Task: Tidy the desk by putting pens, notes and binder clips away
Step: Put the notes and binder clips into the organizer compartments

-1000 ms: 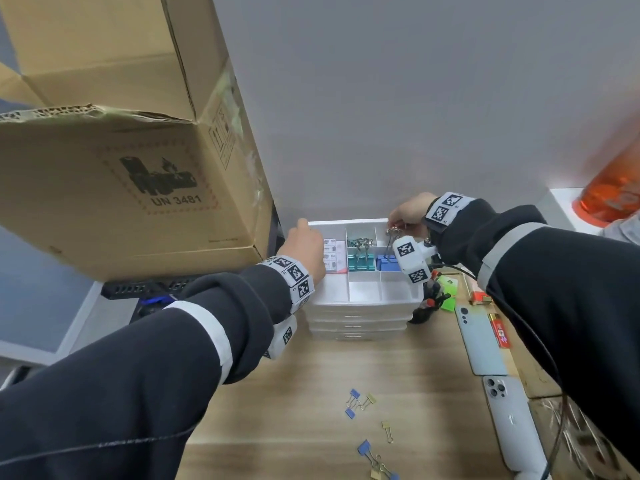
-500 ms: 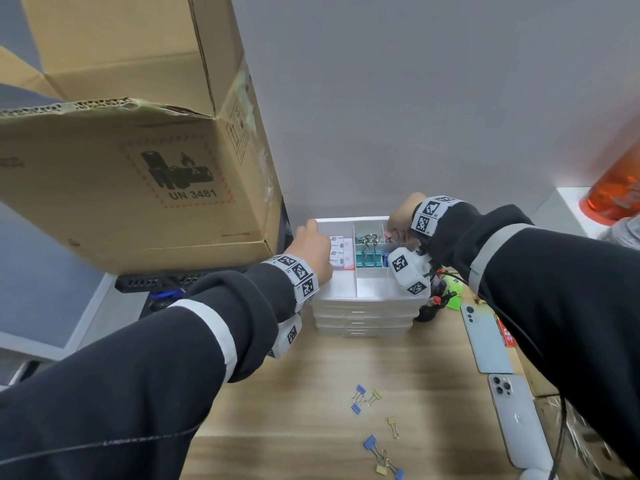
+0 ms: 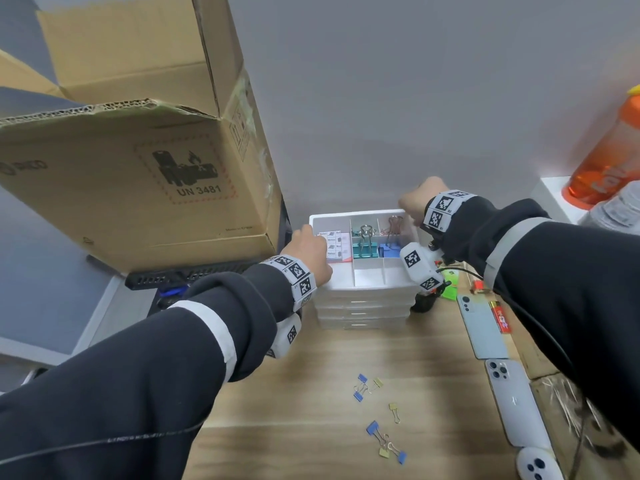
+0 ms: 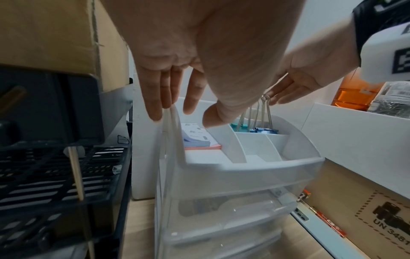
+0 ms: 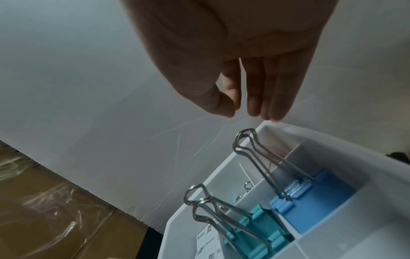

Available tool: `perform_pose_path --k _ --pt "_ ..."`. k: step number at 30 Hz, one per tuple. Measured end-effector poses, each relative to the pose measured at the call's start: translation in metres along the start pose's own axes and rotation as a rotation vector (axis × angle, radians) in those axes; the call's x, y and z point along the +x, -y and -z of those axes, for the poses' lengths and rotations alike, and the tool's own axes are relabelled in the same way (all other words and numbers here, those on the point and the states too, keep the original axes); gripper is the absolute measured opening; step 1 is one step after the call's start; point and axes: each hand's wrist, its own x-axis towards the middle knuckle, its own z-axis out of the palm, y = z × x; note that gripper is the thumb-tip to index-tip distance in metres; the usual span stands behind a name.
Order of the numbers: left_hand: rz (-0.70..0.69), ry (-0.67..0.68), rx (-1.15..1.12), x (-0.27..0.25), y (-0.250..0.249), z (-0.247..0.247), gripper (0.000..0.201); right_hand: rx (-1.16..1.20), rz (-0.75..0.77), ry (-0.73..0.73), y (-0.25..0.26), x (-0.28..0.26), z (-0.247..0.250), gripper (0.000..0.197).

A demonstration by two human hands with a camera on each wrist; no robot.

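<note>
**Top tray: both hands at the rim**

The drawer organizer (image 3: 363, 308) stands at frame center, its back against the wall and the cardboard box (image 3: 138, 161) close on its left. The left hand (image 3: 310, 252), fingers straight, touches the tray's left wall. The right hand (image 3: 414, 199), fingers relaxed and holding nothing, hovers above the back-right corner. Teal binder clips (image 3: 363, 245) and a blue binder clip (image 3: 389, 250) stand upright in adjacent compartments beside the notes (image 3: 334, 245). 0.5 s earlier, the right hand was lower, over the clips. Loose small binder clips (image 3: 379, 415) lie on the desk at lower center.
</note>
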Motion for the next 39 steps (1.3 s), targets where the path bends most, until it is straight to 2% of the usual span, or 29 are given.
perform_pose_path --k 3,5,7,10,13,17,21,24,27,31,36,39 --pt "-0.036 -0.013 0.01 -0.013 -0.003 0.001 0.026 0.13 0.006 -0.028 -0.007 -0.013 0.006 0.019" --pt "-0.075 0.004 0.021 -0.024 -0.005 -0.001 0.02 0.216 0.027 0.027 -0.011 -0.025 0.006 0.018" --pt "-0.116 0.057 0.015 -0.035 -0.006 -0.005 0.017 0.228 0.105 0.14 -0.018 -0.039 0.0 0.012" --pt "-0.172 0.166 -0.002 -0.05 -0.008 -0.019 0.015 0.151 0.2 0.377 -0.035 -0.068 -0.009 0.017" --pt "-0.191 0.276 0.011 -0.061 -0.01 -0.042 0.016 0.034 0.196 0.576 -0.062 -0.087 -0.029 0.017" --pt "-0.195 0.346 0.007 -0.073 -0.014 -0.083 0.016 -0.054 0.167 0.698 -0.114 -0.107 -0.073 0.014" --pt "-0.194 0.466 -0.011 -0.09 -0.024 -0.132 0.018 -0.145 0.055 0.675 -0.178 -0.124 -0.123 0.012" --pt "-0.196 0.545 -0.06 -0.108 -0.036 -0.178 0.015 -0.298 -0.001 0.655 -0.217 -0.136 -0.154 0.014" --pt "-0.218 0.627 -0.071 -0.129 -0.056 -0.215 0.022 -0.392 -0.052 0.72 -0.245 -0.146 -0.181 0.025" --pt "-0.201 0.605 -0.115 -0.139 -0.084 -0.246 0.031 -0.47 -0.038 0.76 -0.267 -0.162 -0.203 0.035" --pt "-0.214 0.582 -0.118 -0.136 -0.099 -0.261 0.017 -0.512 0.045 0.679 -0.28 -0.171 -0.223 0.046" --pt "-0.262 0.546 -0.103 -0.13 -0.093 -0.265 0.028 -0.561 0.123 0.661 -0.282 -0.173 -0.229 0.036"
